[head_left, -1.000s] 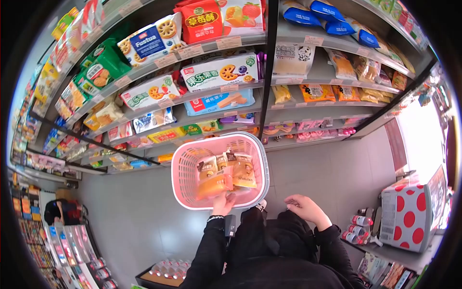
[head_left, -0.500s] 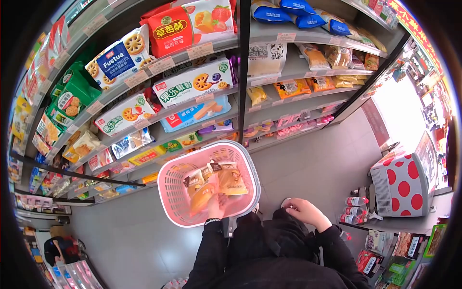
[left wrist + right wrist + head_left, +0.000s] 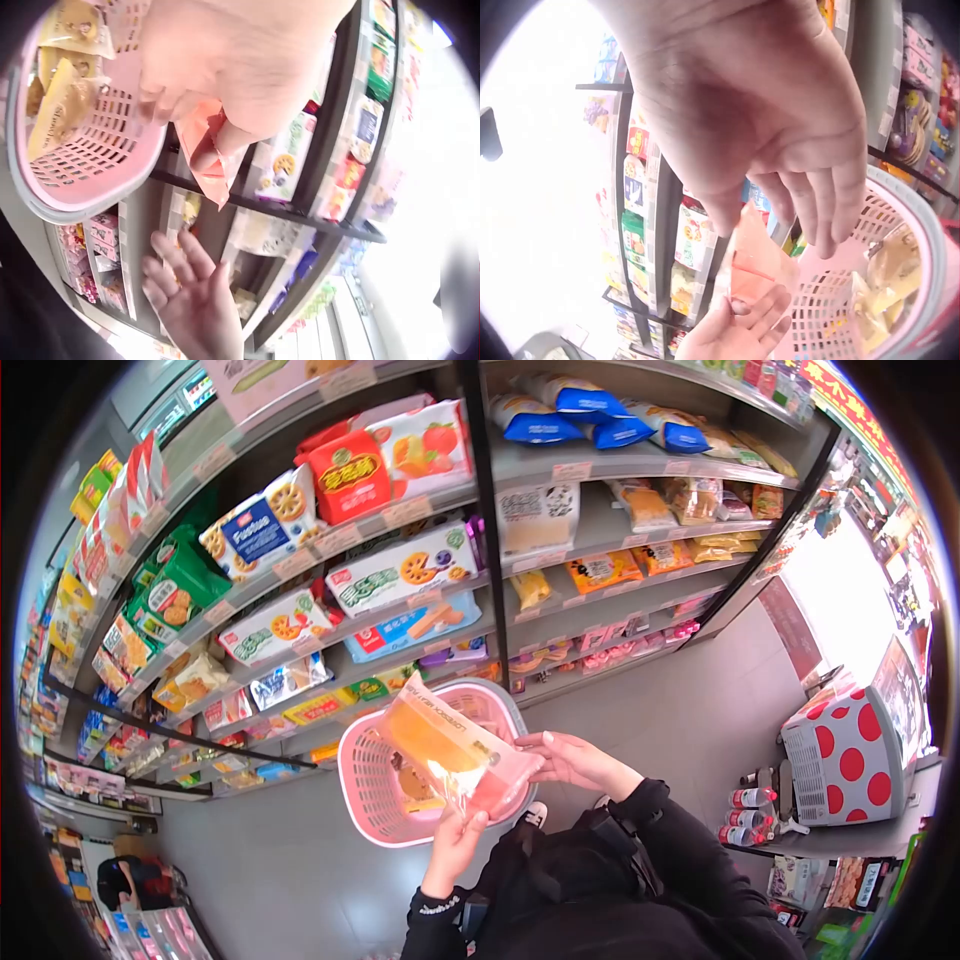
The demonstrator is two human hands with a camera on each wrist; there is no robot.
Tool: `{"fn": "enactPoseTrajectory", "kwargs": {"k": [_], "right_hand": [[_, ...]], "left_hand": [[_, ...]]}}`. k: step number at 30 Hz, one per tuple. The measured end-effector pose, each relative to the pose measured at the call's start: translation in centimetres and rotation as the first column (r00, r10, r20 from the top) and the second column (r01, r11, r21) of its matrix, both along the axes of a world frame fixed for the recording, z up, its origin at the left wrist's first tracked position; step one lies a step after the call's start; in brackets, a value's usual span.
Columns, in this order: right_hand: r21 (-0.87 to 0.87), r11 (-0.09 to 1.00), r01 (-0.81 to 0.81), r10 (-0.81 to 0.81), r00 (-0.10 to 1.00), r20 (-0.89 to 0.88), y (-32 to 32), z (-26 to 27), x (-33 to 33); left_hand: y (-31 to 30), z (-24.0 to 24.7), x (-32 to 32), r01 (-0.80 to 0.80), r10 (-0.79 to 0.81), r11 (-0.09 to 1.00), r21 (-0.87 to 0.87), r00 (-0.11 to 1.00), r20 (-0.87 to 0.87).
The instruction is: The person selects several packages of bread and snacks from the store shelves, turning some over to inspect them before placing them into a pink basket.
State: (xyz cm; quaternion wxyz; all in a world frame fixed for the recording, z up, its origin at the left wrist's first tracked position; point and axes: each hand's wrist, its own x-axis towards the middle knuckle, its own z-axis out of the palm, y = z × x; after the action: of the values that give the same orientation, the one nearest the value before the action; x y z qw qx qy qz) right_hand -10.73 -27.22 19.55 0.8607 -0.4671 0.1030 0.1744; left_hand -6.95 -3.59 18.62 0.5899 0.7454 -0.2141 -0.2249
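My left hand [image 3: 455,852] pinches the near end of a clear and orange bread packet [image 3: 440,735] between thumb and fingers. The packet is lifted over a pink slotted shopping basket [image 3: 362,800] with a grey rim. My right hand [image 3: 585,762] is by the packet's right end, its fingertips overlapping that end in the head view. In the left wrist view, the same right hand [image 3: 199,300] is spread with nothing in its palm. Inside the basket lie several more bread packets [image 3: 71,97], partly covered by the lifted one in the head view.
Ahead are shelves of boxed biscuits [image 3: 405,570] and bagged snacks [image 3: 605,570]. To the right stand bottles [image 3: 750,810] and a red-dotted box [image 3: 840,755]. Another person [image 3: 125,880] is bent at the far left. Grey tiled floor [image 3: 290,840] spreads around the basket.
The left hand was down in the basket on the packet; it has raised it out toward me. The right hand has come from my lap to the packet's right end.
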Motion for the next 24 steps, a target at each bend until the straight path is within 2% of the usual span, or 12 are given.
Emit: {"fn": "enactPoseTrajectory", "kwargs": {"k": [1, 2, 3, 6, 9, 10, 15, 17, 19, 21, 23, 24], "right_hand": [[0.243, 0.970, 0.012, -0.018, 1.000, 0.024, -0.9, 0.5, -0.1], [0.250, 0.966, -0.069, 0.054, 0.996, 0.065, -2.1, 1.1, -0.3], [0.243, 0.969, -0.054, 0.036, 0.996, 0.077, -3.0, 1.6, -0.8], [0.111, 0.986, -0.124, 0.105, 0.981, 0.165, -5.8, 4.0, -2.9], [0.021, 0.996, -0.089, 0.087, 0.992, 0.091, -9.2, 3.2, -6.1], [-0.023, 0.996, -0.090, 0.092, 0.994, 0.059, -10.3, 3.4, -7.3], [0.096, 0.980, 0.175, -0.175, 0.985, -0.007, -15.1, 2.0, -14.2], [0.131, 0.959, 0.249, -0.258, 0.965, 0.050, -17.4, 1.8, -16.7], [0.145, 0.948, 0.284, -0.298, 0.951, 0.085, -19.7, 2.6, -18.6], [0.080, 0.930, 0.359, -0.367, 0.915, 0.164, -21.6, 2.5, -20.4], [0.095, 0.915, 0.391, -0.402, 0.902, 0.159, -23.1, 3.2, -21.9], [0.086, 0.903, 0.421, -0.429, 0.890, 0.153, -23.8, 3.4, -22.6]], "left_hand": [[-0.4, 1.1, -0.2, 0.107, -0.109, 0.993, 0.049, 0.994, 0.022], [-1.1, 1.9, -0.5, 0.214, -0.219, 0.972, 0.101, 0.975, 0.041], [-2.0, 2.4, -0.7, 0.231, -0.237, 0.968, 0.097, 0.970, 0.055], [-5.4, 3.7, -1.8, 0.395, -0.458, 0.888, 0.234, 0.800, 0.388], [-9.7, 5.2, -3.6, 0.491, -0.523, 0.849, 0.195, 0.731, 0.438], [-10.6, 4.4, -3.9, 0.558, -0.647, 0.762, 0.328, 0.668, 0.368], [-18.2, 6.0, -7.5, 0.666, -0.765, 0.644, 0.378, 0.574, 0.292], [-21.4, 6.2, -9.1, 0.705, -0.755, 0.650, 0.285, 0.559, 0.341], [-23.9, 5.3, -10.2, 0.724, -0.786, 0.614, 0.316, 0.521, 0.333], [-26.3, 5.0, -11.3, 0.813, -0.865, 0.501, 0.298, 0.464, 0.189], [-28.4, 5.3, -12.4, 0.807, -0.854, 0.520, 0.279, 0.481, 0.200], [-29.4, 5.8, -12.9, 0.837, -0.857, 0.512, 0.192, 0.484, 0.175]]}}
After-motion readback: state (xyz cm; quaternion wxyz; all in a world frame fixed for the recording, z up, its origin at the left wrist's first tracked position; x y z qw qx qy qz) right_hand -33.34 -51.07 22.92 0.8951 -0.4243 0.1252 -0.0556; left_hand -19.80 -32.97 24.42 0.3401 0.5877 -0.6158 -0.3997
